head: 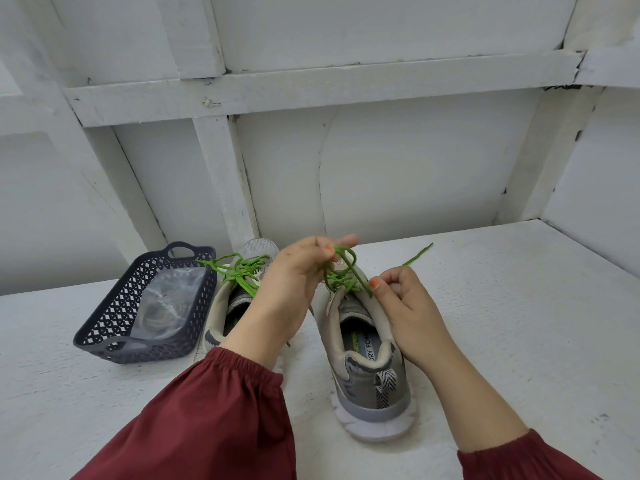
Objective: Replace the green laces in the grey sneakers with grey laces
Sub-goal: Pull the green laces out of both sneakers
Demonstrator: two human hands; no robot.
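Two grey sneakers stand heel toward me on the white table. The right sneaker (pixel 367 355) has a green lace (pixel 341 277) half loosened at its top. My left hand (pixel 294 282) pinches a loop of that lace above the tongue. My right hand (pixel 405 303) pinches another strand beside the collar, and the free end (pixel 419 254) trails off to the right. The left sneaker (pixel 232 296) sits behind my left wrist with its green lace (pixel 239 268) still tied in a bow.
A dark plastic basket (pixel 114 320) stands left of the shoes; a clear bag (pixel 166 303) inside it holds pale coiled laces. A white panelled wall rises right behind the table (pixel 519 306).
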